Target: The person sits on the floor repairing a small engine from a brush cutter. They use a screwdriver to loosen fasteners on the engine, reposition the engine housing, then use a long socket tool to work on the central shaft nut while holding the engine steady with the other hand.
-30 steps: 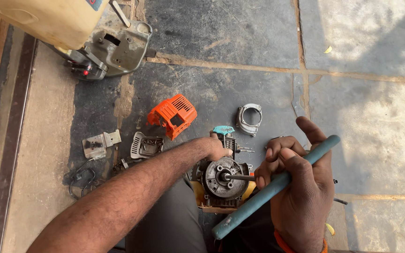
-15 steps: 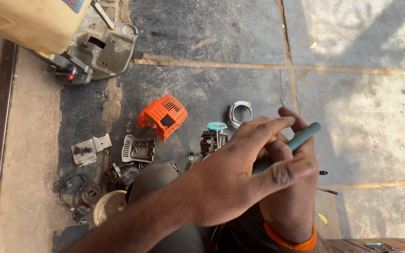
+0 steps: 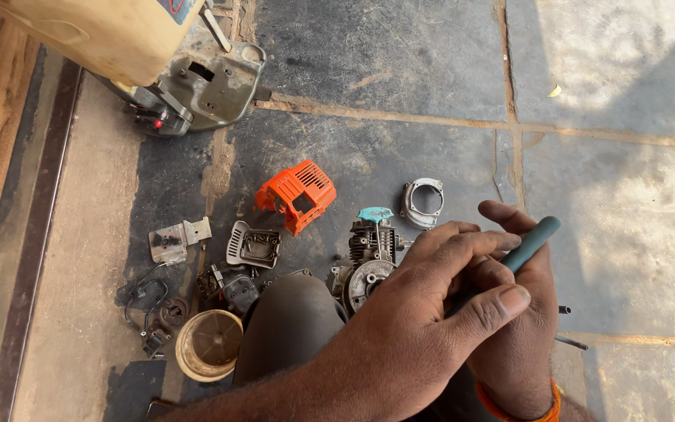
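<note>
My right hand (image 3: 526,352), with an orange band at the wrist, grips a teal-handled tool (image 3: 537,238) that points up and to the right. My left hand (image 3: 423,312) lies over the right one, its fingers curled onto the tool's handle and the thumb stretched out. Just left of both hands a small engine block (image 3: 369,270) with a round flywheel stands on the dark stone floor. A teal T-shaped key (image 3: 374,213) sticks out of its top. My knee in dark cloth (image 3: 287,328) is beside the engine.
Loose parts lie to the left: an orange cover (image 3: 298,195), a grey ribbed cover (image 3: 251,246), a metal ring housing (image 3: 422,202), a bracket (image 3: 177,238), a tan cup (image 3: 208,344), black wired pieces (image 3: 154,305). A grey machine frame (image 3: 205,86) under a cream tank (image 3: 95,31) stands at top left.
My left hand left the engine and moved right, onto the right hand and the tool. The tool is held steeper and is mostly covered. The view shifted slightly.
</note>
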Demonstrator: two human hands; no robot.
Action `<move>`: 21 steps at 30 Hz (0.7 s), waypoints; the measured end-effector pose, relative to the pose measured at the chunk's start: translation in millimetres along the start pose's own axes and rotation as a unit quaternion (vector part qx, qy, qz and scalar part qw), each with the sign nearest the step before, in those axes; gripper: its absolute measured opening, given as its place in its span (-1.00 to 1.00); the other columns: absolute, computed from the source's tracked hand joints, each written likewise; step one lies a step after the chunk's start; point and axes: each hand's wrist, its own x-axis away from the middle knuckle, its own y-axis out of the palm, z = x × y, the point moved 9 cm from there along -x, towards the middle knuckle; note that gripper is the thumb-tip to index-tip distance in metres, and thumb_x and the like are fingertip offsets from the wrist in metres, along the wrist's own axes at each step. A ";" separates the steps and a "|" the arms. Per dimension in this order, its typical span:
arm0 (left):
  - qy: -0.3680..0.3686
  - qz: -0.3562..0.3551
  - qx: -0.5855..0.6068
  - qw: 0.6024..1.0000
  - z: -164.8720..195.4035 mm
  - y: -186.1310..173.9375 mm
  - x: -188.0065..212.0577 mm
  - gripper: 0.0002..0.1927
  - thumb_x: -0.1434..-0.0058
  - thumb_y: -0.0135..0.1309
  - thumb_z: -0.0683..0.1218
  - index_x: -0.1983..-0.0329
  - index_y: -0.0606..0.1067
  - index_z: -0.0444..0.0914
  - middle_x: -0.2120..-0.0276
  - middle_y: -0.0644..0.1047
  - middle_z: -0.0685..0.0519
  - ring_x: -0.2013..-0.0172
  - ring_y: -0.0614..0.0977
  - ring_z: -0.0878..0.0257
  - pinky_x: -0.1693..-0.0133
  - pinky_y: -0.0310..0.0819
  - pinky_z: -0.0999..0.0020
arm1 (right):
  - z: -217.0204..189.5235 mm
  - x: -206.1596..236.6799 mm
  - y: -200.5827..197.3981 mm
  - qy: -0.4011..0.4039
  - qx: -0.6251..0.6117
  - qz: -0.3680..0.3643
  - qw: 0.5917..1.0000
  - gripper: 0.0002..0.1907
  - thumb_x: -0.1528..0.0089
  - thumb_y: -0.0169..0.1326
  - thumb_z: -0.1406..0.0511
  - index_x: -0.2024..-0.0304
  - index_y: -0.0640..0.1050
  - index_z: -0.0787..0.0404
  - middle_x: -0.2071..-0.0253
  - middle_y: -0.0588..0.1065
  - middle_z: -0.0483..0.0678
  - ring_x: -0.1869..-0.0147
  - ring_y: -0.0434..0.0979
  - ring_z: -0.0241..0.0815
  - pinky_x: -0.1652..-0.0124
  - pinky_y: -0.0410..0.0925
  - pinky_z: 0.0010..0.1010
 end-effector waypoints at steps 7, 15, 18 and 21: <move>-0.003 0.021 0.062 0.998 0.8 -0.2 1.2 -0.30 -0.42 -0.09 0.21 -0.42 0.27 -0.37 -0.17 0.34 -0.15 -0.19 0.52 0.03 -0.24 0.44 0.07 | 7.5 -5.7 -4.0 0.036 0.051 -0.020 0.998 -0.51 -0.40 -0.11 0.26 -0.35 0.23 0.31 0.13 0.52 0.04 0.27 0.61 -0.28 0.38 0.53 -0.53; 0.027 0.095 0.028 0.995 6.7 -5.9 9.9 -0.16 -0.34 0.03 0.38 -0.40 0.34 -0.34 -0.11 0.38 -0.15 -0.16 0.54 0.06 -0.16 0.50 0.12 | 24.3 -7.2 -8.4 0.088 -0.018 -0.030 0.995 -0.45 -0.28 -0.04 0.37 -0.34 0.27 0.31 0.15 0.50 0.06 0.24 0.57 -0.23 0.32 0.49 -0.48; 0.018 0.133 0.056 0.989 4.4 -7.3 13.3 -0.16 -0.32 0.06 0.39 -0.38 0.39 -0.33 -0.09 0.42 -0.15 -0.12 0.57 0.06 -0.10 0.54 0.11 | 26.7 -8.7 -5.8 0.088 -0.001 -0.051 0.995 -0.48 -0.25 -0.05 0.38 -0.27 0.27 0.30 0.20 0.49 0.01 0.29 0.55 -0.28 0.37 0.48 -0.52; 0.017 0.197 0.071 0.978 -2.5 -7.6 18.6 -0.18 -0.30 0.08 0.37 -0.34 0.41 -0.35 -0.09 0.44 -0.14 -0.09 0.62 0.06 -0.05 0.59 0.13 | 23.1 -9.4 3.9 0.102 -0.102 -0.089 0.986 -0.55 -0.39 -0.02 0.37 -0.31 0.27 0.30 0.30 0.40 -0.01 0.36 0.45 -0.28 0.47 0.37 -0.53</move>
